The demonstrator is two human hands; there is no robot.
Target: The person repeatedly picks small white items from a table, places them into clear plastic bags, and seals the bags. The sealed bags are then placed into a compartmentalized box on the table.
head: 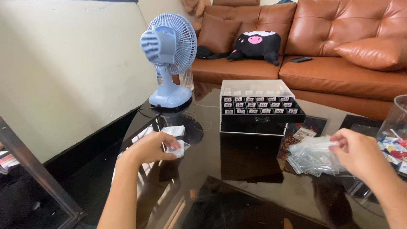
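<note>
My left hand (151, 147) rests on the dark glass table (237, 169), its fingers closed on a small clear plastic packet (177, 149) at the edge of a few white packets (173, 130). My right hand (359, 153) lies to the right, with its fingertips gripping the top of a loose pile of small clear plastic bags (313, 156). Between the hands and farther back stands a clear organiser box (259, 106) with rows of small labelled black compartments and a drawer under them.
A light blue desk fan (169, 59) stands at the table's back left, its cord trailing on the glass. A clear container (394, 131) holding colourful items is at the right edge. Behind is a brown leather sofa (330, 46) with a black plush toy (256, 44) and a remote (301, 59).
</note>
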